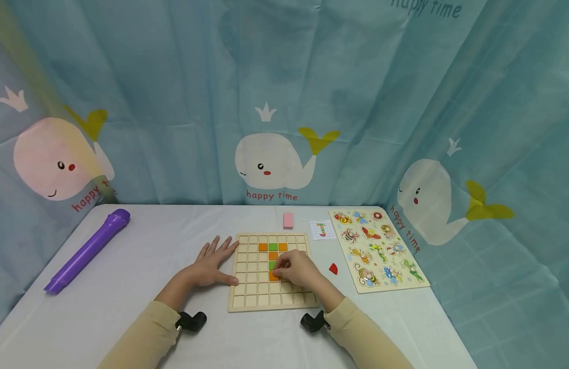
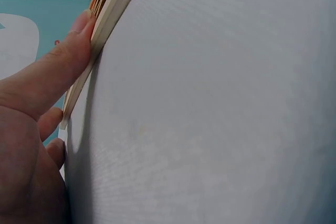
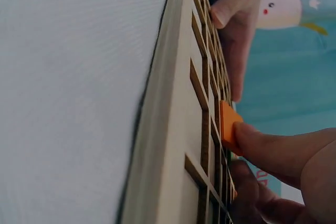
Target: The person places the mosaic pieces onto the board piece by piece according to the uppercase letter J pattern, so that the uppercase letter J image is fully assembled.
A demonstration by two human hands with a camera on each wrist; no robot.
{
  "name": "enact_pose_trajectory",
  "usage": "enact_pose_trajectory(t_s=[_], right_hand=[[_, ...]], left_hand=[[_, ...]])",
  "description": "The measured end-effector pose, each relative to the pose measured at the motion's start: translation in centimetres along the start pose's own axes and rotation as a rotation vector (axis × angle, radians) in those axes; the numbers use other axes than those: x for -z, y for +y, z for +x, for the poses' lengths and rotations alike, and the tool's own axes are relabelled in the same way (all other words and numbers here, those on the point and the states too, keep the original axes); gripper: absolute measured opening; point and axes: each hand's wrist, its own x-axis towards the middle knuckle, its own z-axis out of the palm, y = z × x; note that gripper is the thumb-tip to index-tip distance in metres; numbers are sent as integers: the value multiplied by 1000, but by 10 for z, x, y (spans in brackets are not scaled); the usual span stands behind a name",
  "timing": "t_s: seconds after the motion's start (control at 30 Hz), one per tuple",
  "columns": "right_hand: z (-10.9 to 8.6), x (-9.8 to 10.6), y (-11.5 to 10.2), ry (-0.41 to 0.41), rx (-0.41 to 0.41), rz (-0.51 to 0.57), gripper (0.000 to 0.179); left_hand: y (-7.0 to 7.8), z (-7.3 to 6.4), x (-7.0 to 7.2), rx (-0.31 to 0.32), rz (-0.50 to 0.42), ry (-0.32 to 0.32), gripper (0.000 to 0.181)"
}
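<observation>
A wooden grid board (image 1: pixel 246 302) lies flat on the table. Across an upper row sit an orange tile (image 1: pixel 263 247), a green tile (image 1: pixel 272 247) and another orange tile (image 1: pixel 283 247); a column of tiles runs down from the green one. My right hand (image 1: pixel 300 268) pinches an orange square tile (image 3: pixel 229 128) at the column's lower end, where it stands proud of the grid in the right wrist view. With fingers spread, my left hand (image 1: pixel 207 269) rests along the board's left edge, its thumb (image 2: pixel 73 45) touching the frame.
A pattern card (image 1: pixel 323 230), a pink block (image 1: pixel 288 221) and a red wedge piece (image 1: pixel 333 268) lie around the board. Farther right is an insect puzzle board (image 1: pixel 381 251). A purple inflatable stick (image 1: pixel 88 251) lies at the left. Curtains stand behind the table.
</observation>
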Motion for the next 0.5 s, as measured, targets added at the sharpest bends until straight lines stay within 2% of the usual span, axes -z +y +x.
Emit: enact_pose_trajectory(t_s=[0.3,0.5], right_hand=[[-3,2,-4,-15,-2,-35,8],[-11,19,-2,16,-49,-9,6]], left_hand=[[-1,0,0,-5,3,8,117],[-2,0,-2,-1,-5,7,118]])
